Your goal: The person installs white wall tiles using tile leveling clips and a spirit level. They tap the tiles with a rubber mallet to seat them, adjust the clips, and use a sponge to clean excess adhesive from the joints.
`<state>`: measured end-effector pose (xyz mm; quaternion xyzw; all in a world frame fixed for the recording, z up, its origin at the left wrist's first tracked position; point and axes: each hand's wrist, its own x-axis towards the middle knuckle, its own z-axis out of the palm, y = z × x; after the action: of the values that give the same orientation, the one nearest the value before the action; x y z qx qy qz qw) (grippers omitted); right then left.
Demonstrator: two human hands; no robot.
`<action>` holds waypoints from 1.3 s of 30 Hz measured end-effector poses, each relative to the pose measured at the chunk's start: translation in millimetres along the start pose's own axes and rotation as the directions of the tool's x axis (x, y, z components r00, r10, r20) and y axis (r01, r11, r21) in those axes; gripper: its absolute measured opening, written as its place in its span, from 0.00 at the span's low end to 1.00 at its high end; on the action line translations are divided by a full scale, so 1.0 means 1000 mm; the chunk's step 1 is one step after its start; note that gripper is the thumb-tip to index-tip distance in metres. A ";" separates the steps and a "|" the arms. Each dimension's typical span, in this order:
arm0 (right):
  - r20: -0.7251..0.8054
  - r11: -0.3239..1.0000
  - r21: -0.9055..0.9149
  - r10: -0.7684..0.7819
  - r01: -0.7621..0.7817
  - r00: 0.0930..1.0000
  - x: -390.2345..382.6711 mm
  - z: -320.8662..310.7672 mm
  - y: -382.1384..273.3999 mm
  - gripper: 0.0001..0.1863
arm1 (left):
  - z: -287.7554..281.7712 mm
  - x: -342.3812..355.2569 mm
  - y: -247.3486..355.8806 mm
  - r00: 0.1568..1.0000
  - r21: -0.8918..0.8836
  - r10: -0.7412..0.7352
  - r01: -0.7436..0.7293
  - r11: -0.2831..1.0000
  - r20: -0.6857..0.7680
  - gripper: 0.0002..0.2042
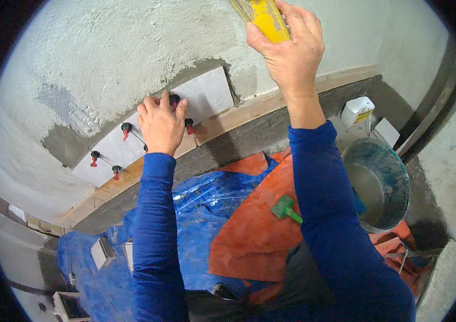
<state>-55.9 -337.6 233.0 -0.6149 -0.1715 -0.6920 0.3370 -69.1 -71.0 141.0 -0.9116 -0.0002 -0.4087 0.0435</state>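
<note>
White wall tiles (206,95) form a row low on the rough plastered wall, with grey mortar around their upper edge. Black-and-red tile levelling clips (126,129) stand at the joints between them. My left hand (161,126) is on the tiles, its thumb and fingers closed around one levelling clip (174,100); part of that clip is hidden. Higher up, at the right, my right hand (295,51) grips the end of a long yellow tool, probably a spirit level (268,21), smeared with mortar. Its far end runs out of the picture.
A wooden batten (228,119) runs under the tiles. Blue tarp (201,236) and orange sheeting (254,231) cover the floor, with a green-handled tool (285,207) on top. At the right stand a bucket of cloudy water (399,182) and a white jug (356,111).
</note>
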 end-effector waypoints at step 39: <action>-0.021 0.986 0.082 0.147 -0.145 0.989 0.001 -0.018 0.053 0.25 | 0.009 0.001 0.094 0.971 -0.337 -0.024 -0.060 0.939 -0.238 0.21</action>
<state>-33.5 -387.3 221.0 -0.6022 -0.1491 -0.6663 0.4137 -58.2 -164.1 128.7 -0.8494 0.0846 -0.5087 -0.1120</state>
